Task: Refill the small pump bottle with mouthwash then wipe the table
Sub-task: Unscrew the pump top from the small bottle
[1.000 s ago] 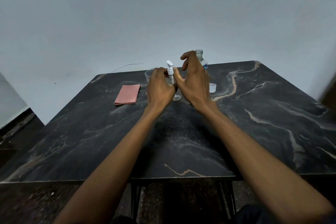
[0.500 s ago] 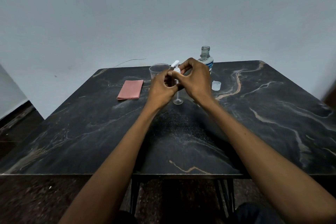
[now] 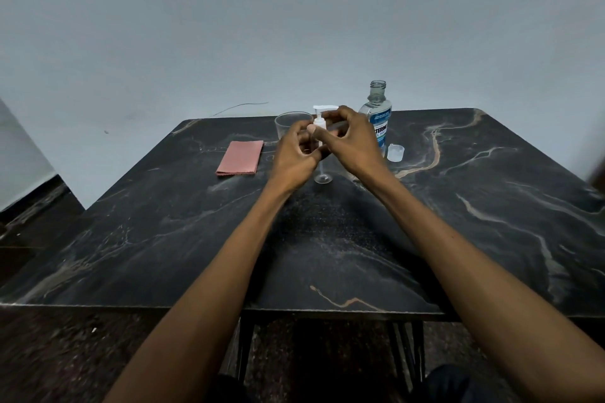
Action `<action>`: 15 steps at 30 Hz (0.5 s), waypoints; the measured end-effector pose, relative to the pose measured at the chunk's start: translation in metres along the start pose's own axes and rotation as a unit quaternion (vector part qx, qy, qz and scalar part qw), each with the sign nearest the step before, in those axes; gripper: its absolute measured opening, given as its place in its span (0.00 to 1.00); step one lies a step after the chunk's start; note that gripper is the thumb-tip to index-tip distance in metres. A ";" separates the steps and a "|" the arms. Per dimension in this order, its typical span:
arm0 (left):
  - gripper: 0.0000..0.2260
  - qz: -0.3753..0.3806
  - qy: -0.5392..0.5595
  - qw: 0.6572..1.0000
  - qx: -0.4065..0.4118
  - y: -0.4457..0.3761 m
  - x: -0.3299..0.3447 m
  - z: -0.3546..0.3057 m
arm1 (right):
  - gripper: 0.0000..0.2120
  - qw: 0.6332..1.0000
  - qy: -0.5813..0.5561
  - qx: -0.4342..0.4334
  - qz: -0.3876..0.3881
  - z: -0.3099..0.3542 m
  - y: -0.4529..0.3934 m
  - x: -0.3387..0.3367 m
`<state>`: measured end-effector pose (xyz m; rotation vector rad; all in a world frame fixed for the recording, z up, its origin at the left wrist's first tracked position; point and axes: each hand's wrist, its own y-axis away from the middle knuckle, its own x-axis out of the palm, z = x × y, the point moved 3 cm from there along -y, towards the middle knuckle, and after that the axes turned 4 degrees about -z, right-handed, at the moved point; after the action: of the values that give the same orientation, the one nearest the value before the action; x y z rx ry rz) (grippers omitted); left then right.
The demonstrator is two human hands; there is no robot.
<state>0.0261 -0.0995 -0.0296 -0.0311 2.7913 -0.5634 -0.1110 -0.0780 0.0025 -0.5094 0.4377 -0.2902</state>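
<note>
A dark marble-patterned table (image 3: 327, 255) carries a folded pink cloth (image 3: 240, 158), a clear cup (image 3: 289, 126), an uncapped mouthwash bottle (image 3: 378, 118) and its cap (image 3: 395, 153). A small clear pump bottle (image 3: 322, 173) stands upright between cup and mouthwash bottle.

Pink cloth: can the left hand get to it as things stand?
Probably yes, once freed. The pink cloth lies flat and uncovered just left of the left hand, nothing between them, but that hand now grips the pump bottle.

pump bottle (image 3: 320, 137): small, clear, white pump, upright, held | mouthwash bottle (image 3: 379, 121): uncapped, upright | cloth (image 3: 240, 157): pink, folded flat
</note>
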 end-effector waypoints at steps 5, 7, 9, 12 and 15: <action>0.27 -0.002 0.016 1.000 0.001 0.000 0.001 0.003 | 0.15 0.999 -0.012 0.003 -0.032 -0.002 0.000 -0.003; 0.25 -0.007 0.029 1.000 -0.001 0.000 -0.001 0.004 | 0.10 1.000 -0.011 -0.006 -0.009 -0.001 -0.002 -0.002; 0.23 -0.011 0.035 0.999 -0.001 -0.001 -0.003 0.005 | 0.11 1.000 -0.004 -0.013 0.009 0.001 -0.001 0.001; 0.21 -0.009 0.030 0.999 0.008 -0.001 -0.004 0.005 | 0.18 1.000 -0.008 -0.016 -0.003 0.001 0.001 0.002; 0.22 -0.001 0.035 0.999 0.013 0.002 -0.002 0.003 | 0.17 0.999 -0.016 -0.013 -0.037 -0.001 0.000 -0.002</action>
<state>0.0294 -0.0985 -0.0325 -0.0093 2.8508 -0.6117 -0.1130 -0.0781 0.0022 -0.5557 0.3931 -0.3485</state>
